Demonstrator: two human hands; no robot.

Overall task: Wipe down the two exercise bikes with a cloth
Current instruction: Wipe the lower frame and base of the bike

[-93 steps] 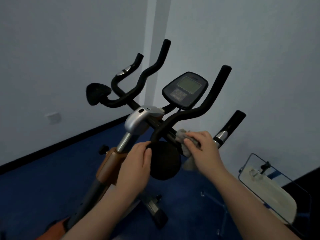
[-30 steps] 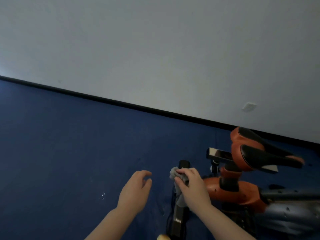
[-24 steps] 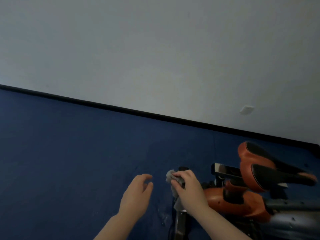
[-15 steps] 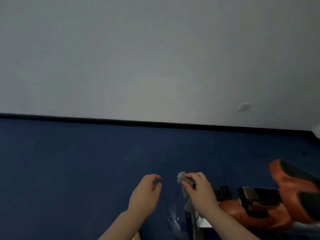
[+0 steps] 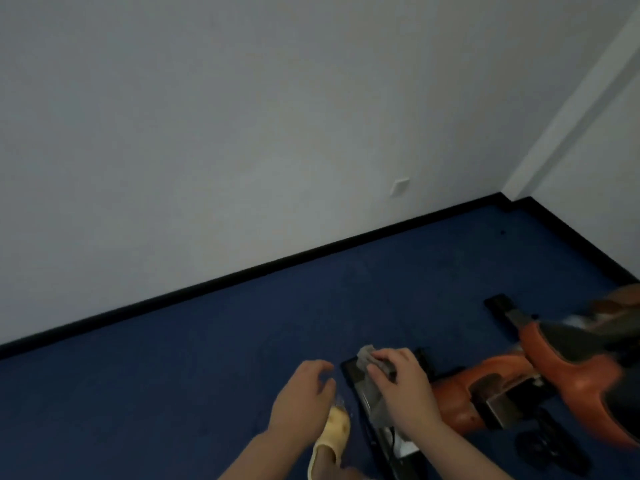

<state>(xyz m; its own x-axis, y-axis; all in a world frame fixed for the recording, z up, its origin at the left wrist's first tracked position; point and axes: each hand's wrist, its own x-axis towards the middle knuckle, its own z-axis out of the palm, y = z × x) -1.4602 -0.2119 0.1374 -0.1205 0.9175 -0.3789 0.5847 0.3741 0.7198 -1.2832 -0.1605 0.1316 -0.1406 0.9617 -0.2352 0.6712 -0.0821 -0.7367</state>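
An orange and grey exercise bike (image 5: pixel 491 386) fills the lower right, seen from its rear end near the floor. Its black rear floor bar (image 5: pixel 374 420) runs toward the bottom edge. My right hand (image 5: pixel 405 389) grips a small grey cloth (image 5: pixel 367 356) and holds it over the far end of that bar. My left hand (image 5: pixel 304 400) hovers just left of the bar with loosely curled fingers and holds nothing. Only this one bike shows.
Dark blue carpet (image 5: pixel 207 375) covers the floor up to a black skirting board (image 5: pixel 277 268) and white wall. A wall socket (image 5: pixel 399 186) sits low on the wall. My foot in a yellow slipper (image 5: pixel 329 441) stands left of the bar. A black pedal (image 5: pixel 540 441) lies at lower right.
My view has swung down and round from the handlebars to the bike's rear base. The right hand has carried the cloth onto the floor bar; the left hand has let go of the bike.
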